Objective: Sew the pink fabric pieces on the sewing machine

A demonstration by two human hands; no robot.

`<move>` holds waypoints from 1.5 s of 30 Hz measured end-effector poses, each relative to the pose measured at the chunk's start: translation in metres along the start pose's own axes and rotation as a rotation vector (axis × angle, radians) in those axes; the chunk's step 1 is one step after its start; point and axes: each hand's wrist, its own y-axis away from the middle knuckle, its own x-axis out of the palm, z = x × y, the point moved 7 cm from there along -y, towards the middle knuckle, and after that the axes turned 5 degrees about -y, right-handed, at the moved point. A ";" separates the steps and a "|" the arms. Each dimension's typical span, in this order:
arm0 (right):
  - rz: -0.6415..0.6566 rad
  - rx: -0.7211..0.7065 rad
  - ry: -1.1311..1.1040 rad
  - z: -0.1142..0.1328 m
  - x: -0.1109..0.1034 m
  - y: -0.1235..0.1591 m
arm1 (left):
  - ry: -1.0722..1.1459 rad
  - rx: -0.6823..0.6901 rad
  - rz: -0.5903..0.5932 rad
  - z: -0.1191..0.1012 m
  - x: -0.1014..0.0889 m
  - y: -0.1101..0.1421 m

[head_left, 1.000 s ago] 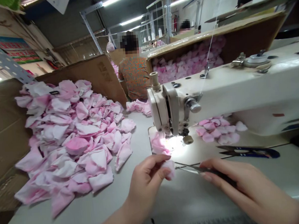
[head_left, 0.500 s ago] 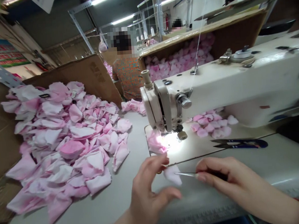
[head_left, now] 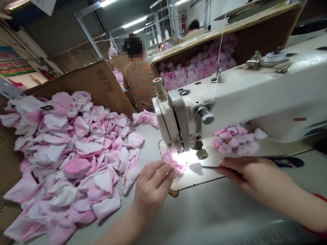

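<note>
My right hand (head_left: 241, 173) pinches a pair of tweezers (head_left: 210, 167), pointed left at the sewing machine's plate. At their tip is a small pale cloth piece (head_left: 196, 168), in front of the lit needle area. My left hand (head_left: 154, 188) has its fingers closed at the plate's left edge, on a bunch of pink cloth (head_left: 174, 162) that runs towards the needle. Its fingertips are partly hidden. The sewing machine (head_left: 177, 117) stands over both, its lamp glaring on the plate.
A large heap of pink and white cloth pieces (head_left: 71, 162) lies on the left. Small stuffed pink pieces (head_left: 234, 140) sit behind the plate. Thread snips (head_left: 288, 162) lie partly behind my right hand. Cardboard boxes (head_left: 104, 81) and a seated person (head_left: 139, 81) are beyond.
My right hand has carried the pale piece in the tweezers forward onto the plate. My left hand, spread before, has closed at the pink cloth. The view has shifted slightly.
</note>
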 end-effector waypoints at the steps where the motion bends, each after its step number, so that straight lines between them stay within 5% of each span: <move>1: 0.034 0.024 0.051 -0.007 0.003 -0.009 | -0.095 0.160 0.011 -0.002 0.004 -0.002; 4: 0.221 0.058 0.034 -0.019 0.014 -0.038 | -0.206 0.387 0.097 0.004 0.023 -0.005; 10: 0.436 0.042 -0.225 -0.010 0.022 -0.074 | -0.131 0.196 0.266 0.028 0.050 -0.013; 15: 0.376 0.057 -0.300 -0.006 0.030 -0.070 | -0.150 0.062 0.321 0.035 0.060 -0.011; 27: 0.413 0.146 -0.259 -0.011 0.033 -0.065 | -0.315 0.022 0.132 0.030 0.055 -0.011; 33: 0.415 0.026 -0.226 0.001 0.043 -0.055 | -0.224 -0.097 0.316 0.045 0.056 -0.008; 38: 0.298 -0.051 -0.138 0.007 0.041 -0.050 | -0.265 -0.021 0.327 0.035 0.058 -0.009; 45: 0.314 -0.074 -0.072 0.015 0.040 -0.046 | -0.359 0.173 0.209 0.002 0.054 -0.009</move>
